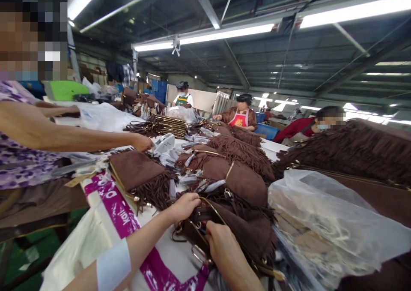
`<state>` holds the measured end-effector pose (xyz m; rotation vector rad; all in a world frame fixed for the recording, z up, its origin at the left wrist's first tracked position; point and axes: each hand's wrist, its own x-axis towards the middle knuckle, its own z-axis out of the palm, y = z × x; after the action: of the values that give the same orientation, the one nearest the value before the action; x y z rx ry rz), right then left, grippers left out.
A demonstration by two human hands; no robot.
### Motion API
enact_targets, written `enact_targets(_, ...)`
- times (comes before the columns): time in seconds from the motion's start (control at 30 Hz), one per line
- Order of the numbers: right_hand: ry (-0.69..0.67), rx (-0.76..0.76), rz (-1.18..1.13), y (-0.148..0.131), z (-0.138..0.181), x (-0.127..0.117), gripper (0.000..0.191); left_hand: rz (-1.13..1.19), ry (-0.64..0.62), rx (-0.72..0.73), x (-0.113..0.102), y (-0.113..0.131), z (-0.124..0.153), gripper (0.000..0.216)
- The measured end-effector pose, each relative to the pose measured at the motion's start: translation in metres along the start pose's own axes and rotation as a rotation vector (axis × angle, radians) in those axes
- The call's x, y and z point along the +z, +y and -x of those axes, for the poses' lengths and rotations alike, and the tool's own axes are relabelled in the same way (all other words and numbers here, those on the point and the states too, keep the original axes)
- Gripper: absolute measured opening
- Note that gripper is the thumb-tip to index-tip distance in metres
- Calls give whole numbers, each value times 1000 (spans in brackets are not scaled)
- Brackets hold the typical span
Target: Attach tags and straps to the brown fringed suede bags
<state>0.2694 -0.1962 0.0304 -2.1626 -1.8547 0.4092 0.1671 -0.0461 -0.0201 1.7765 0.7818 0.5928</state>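
A brown fringed handbag (250, 226) lies on the table in front of me, its gold-zipped mouth spread apart and the dark lining showing. My left hand (186, 206) pinches the far left end of the zipped edge. At the near side of the opening, my right hand (224, 244) is closed on the bag's edge, its fingertips partly hidden inside. Gold rings and a clasp hang from the bag between my wrists. Just beyond it sit more brown bags (237, 179) with gold zippers and wrapped metal parts.
On the right, a clear plastic bag (327, 226) of tan pieces lies by a tall pile of fringed bags (359, 154). A co-worker's hand (143, 143) at left is by a white tape-dispenser-like object (164, 143). Purple printed tape (118, 209) runs along the table. Other people work farther back.
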Motion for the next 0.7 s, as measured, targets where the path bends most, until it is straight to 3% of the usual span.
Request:
enact_targets(0.3, 47, 15, -48, 13, -6, 12, 25, 303, -25, -170, 6, -12, -7, 24)
enact_targets(0.7, 96, -11, -137, 15, -8, 16, 27, 444, -19, -237, 9, -14, -8, 24)
